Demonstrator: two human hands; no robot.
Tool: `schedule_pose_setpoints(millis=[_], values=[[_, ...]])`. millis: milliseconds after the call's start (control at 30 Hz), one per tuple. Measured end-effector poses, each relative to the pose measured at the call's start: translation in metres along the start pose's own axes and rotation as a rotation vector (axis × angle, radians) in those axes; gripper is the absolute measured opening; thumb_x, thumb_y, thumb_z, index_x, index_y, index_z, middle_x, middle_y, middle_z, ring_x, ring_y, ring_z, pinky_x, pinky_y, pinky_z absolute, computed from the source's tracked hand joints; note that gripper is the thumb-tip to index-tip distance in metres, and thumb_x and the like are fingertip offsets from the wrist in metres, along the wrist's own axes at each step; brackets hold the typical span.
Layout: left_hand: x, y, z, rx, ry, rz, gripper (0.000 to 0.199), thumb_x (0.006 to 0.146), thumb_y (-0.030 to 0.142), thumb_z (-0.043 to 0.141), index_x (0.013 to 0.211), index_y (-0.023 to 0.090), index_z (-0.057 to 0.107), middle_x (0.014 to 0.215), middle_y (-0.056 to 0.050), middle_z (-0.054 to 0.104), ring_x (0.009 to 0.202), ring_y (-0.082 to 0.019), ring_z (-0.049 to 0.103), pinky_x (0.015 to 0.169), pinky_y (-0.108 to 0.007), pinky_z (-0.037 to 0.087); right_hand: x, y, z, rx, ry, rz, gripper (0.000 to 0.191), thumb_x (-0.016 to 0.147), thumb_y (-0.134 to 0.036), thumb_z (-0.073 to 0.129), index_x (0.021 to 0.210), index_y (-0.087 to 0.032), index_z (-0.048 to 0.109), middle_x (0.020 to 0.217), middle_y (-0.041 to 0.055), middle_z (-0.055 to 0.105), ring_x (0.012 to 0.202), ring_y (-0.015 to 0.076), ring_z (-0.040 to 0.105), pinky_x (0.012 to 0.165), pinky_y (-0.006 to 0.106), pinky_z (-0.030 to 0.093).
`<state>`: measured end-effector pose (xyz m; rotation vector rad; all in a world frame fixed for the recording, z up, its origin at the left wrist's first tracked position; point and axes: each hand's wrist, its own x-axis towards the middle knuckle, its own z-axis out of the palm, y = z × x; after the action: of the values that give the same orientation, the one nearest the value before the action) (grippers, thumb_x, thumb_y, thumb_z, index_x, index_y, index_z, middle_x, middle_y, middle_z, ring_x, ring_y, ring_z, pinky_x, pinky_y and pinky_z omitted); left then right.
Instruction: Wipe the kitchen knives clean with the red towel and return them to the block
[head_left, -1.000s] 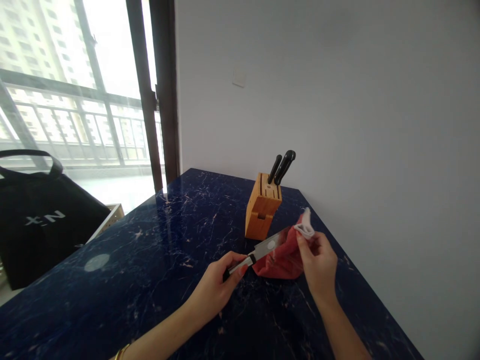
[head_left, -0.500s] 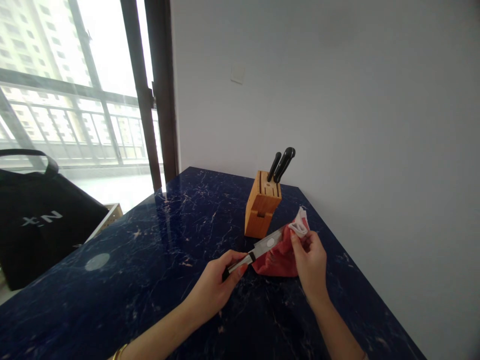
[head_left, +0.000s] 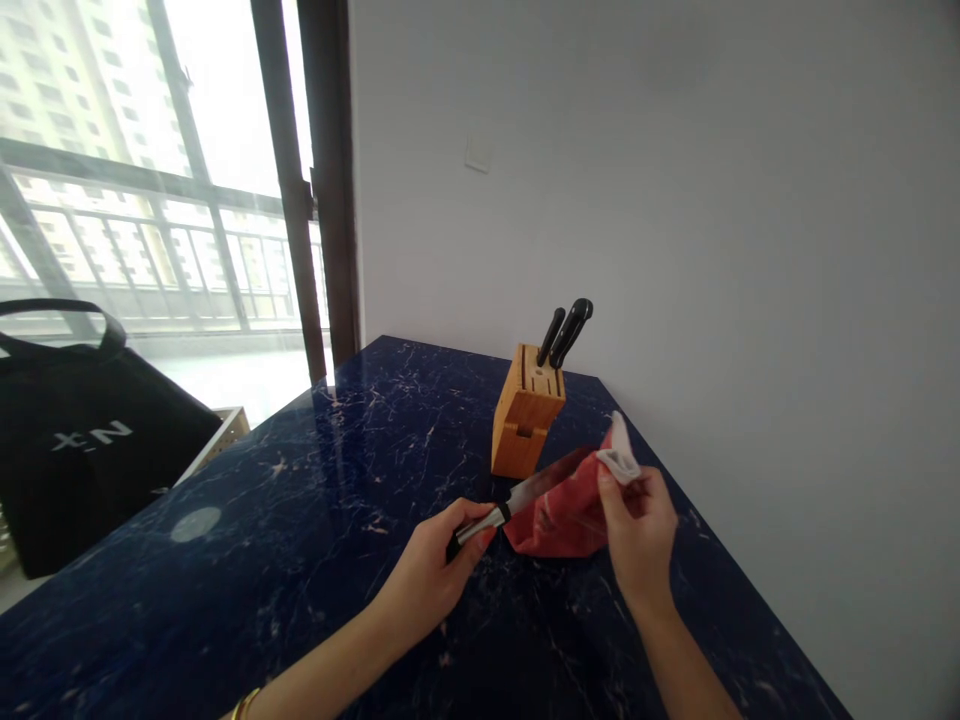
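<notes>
The glossy dark-blue marbled bench (head_left: 405,420) carries a slotted tan wooden block (head_left: 521,415) beyond the right hand (head_left: 641,530), which pinches a red-and-white fabric cloth (head_left: 559,520). The left hand (head_left: 439,555), closed, grips a silver-bladed knife (head_left: 532,489) angled toward the right hand.

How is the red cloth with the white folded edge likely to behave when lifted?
The red cloth is probably floppy: it sags in loose folds below the right hand. It looks light, judging by the pinched grip. It might catch on the silver-bladed knife, whose blade reaches it.
</notes>
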<state>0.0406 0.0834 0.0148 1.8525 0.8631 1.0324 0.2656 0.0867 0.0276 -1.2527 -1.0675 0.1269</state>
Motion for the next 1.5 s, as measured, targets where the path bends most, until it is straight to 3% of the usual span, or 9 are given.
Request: schedule_pose_setpoints(millis=[67, 233, 467, 667, 800, 1000, 1200, 1400, 1500], values=[[-0.001, 0.0, 0.0, -0.006, -0.021, -0.003, 0.023, 0.085, 0.032, 0.043, 0.1, 0.019, 0.055, 0.077, 0.0, 0.057, 0.066, -0.012, 0.047, 0.06, -0.021, 0.036, -0.003, 0.0, 0.004, -0.113, -0.069, 0.012, 0.02, 0.073, -0.035, 0.058, 0.079, -0.017, 0.051, 0.067, -0.0011, 0.054, 0.058, 0.0122, 0.05, 0.054, 0.023, 0.039], [-0.003, 0.001, 0.002, -0.038, -0.051, -0.014, 0.024, 0.084, 0.033, 0.044, 0.1, 0.019, 0.056, 0.076, 0.0, 0.056, 0.064, -0.011, 0.045, 0.058, -0.02, 0.035, 0.003, 0.01, 0.001, -0.169, 0.033, 0.019, 0.023, 0.074, -0.039, 0.055, 0.081, -0.017, 0.051, 0.071, 0.001, 0.056, 0.061, 0.0143, 0.052, 0.056, 0.025, 0.042], [-0.001, 0.002, 0.0, -0.026, -0.016, -0.024, 0.024, 0.084, 0.031, 0.044, 0.101, 0.019, 0.056, 0.078, -0.001, 0.059, 0.067, -0.012, 0.047, 0.06, -0.021, 0.037, -0.009, 0.005, 0.005, -0.228, -0.111, -0.018, 0.021, 0.074, -0.036, 0.055, 0.081, -0.017, 0.053, 0.067, -0.0002, 0.054, 0.058, 0.0134, 0.05, 0.055, 0.024, 0.04], [-0.001, 0.0, -0.002, -0.032, -0.038, -0.028, 0.025, 0.084, 0.034, 0.044, 0.101, 0.02, 0.056, 0.078, -0.001, 0.059, 0.065, -0.012, 0.046, 0.059, -0.021, 0.036, 0.019, 0.02, -0.01, -0.02, 0.167, 0.108, 0.023, 0.069, -0.036, 0.061, 0.073, -0.016, 0.049, 0.061, -0.0035, 0.05, 0.053, 0.0106, 0.047, 0.049, 0.021, 0.038], [0.0, -0.001, -0.001, -0.038, -0.013, -0.028, 0.025, 0.085, 0.033, 0.043, 0.101, 0.019, 0.055, 0.083, -0.002, 0.059, 0.07, -0.013, 0.049, 0.063, -0.022, 0.037, 0.016, 0.014, -0.011, 0.087, 0.293, 0.009, 0.022, 0.068, -0.032, 0.062, 0.073, -0.017, 0.047, 0.065, -0.0042, 0.049, 0.055, 0.009, 0.047, 0.053, 0.021, 0.039], [0.0, 0.002, 0.001, -0.059, -0.01, -0.021, 0.026, 0.084, 0.034, 0.044, 0.101, 0.018, 0.055, 0.08, -0.003, 0.058, 0.069, -0.013, 0.048, 0.061, -0.022, 0.037, -0.013, -0.008, 0.007, -0.063, -0.12, -0.013, 0.02, 0.073, -0.033, 0.057, 0.083, -0.017, 0.051, 0.071, 0.0005, 0.055, 0.06, 0.0128, 0.051, 0.055, 0.024, 0.042], [-0.001, 0.002, 0.003, -0.068, -0.03, -0.032, 0.027, 0.084, 0.035, 0.044, 0.101, 0.017, 0.055, 0.08, -0.002, 0.058, 0.067, -0.012, 0.047, 0.06, -0.022, 0.037, -0.009, 0.001, 0.006, -0.199, -0.054, -0.013, 0.02, 0.075, -0.035, 0.054, 0.083, -0.017, 0.051, 0.07, 0.0013, 0.057, 0.06, 0.0147, 0.053, 0.055, 0.025, 0.043], [0.002, -0.001, 0.002, -0.062, 0.001, -0.031, 0.026, 0.084, 0.034, 0.045, 0.1, 0.017, 0.055, 0.085, -0.003, 0.061, 0.074, -0.014, 0.051, 0.067, -0.023, 0.039, -0.046, -0.016, 0.026, -0.148, -0.441, -0.115, 0.012, 0.078, -0.027, 0.051, 0.085, -0.019, 0.055, 0.076, 0.0034, 0.062, 0.063, 0.0159, 0.057, 0.058, 0.026, 0.046], [0.003, -0.001, 0.002, -0.081, -0.007, -0.019, 0.024, 0.084, 0.033, 0.045, 0.099, 0.017, 0.055, 0.088, -0.003, 0.062, 0.078, -0.015, 0.052, 0.071, -0.024, 0.04, -0.054, -0.018, 0.03, -0.167, -0.514, -0.158, 0.01, 0.078, -0.026, 0.05, 0.084, -0.019, 0.056, 0.076, 0.0036, 0.062, 0.065, 0.0163, 0.059, 0.058, 0.026, 0.047]])
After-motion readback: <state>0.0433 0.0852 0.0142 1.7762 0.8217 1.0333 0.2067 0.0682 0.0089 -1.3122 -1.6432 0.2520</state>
